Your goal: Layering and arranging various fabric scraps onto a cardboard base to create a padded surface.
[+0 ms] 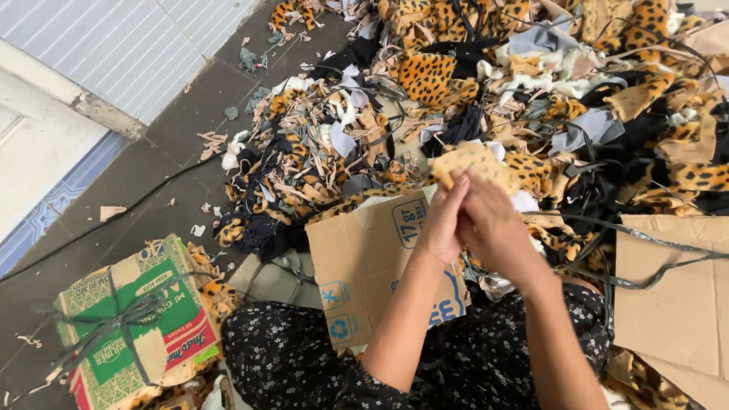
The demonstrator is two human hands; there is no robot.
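Fingers of both hands are closed on a leopard scrap [477, 161], held up in front of the person. Left hand [443, 222] and right hand [492, 220] press together below it. Under them lies a flat cardboard sheet [364, 266]. Behind is a big scrap pile [531, 91]. A tied box [133, 323] stands at the left.

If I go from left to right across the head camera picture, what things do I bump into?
Tied green cardboard box → flattened brown cardboard sheet → left hand → right hand, both pinching a leopard-print scrap → brown cardboard piece.
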